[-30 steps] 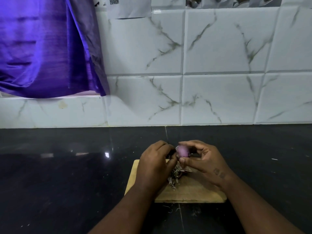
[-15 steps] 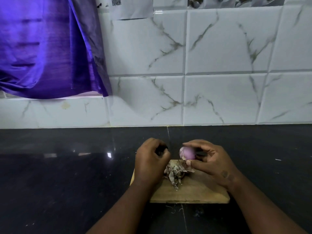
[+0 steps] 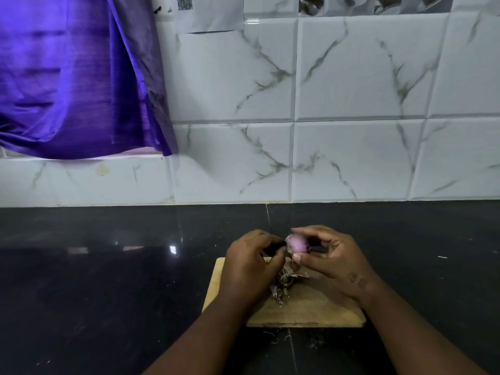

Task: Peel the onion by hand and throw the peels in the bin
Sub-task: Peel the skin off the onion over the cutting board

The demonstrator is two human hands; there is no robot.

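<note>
A small purple onion (image 3: 297,243) is held above the wooden cutting board (image 3: 311,311) between the thumb and fingers of my right hand (image 3: 334,259). My left hand (image 3: 250,269) is curled just left of the onion, its fingertips pinched at the onion's left end, apparently on a bit of skin. A heap of dry brown peels (image 3: 284,282) lies on the board under the onion, between my hands. No bin is in view.
The board sits on a dark glossy counter (image 3: 108,280) near its front. A white marbled tile wall (image 3: 351,158) runs behind. A purple curtain (image 3: 73,77) hangs at the upper left. Small peel scraps (image 3: 273,338) lie on the counter in front of the board.
My left hand drew away from the onion half a second ago and has come back to its left end. My right hand has turned the onion, showing more of its purple side.
</note>
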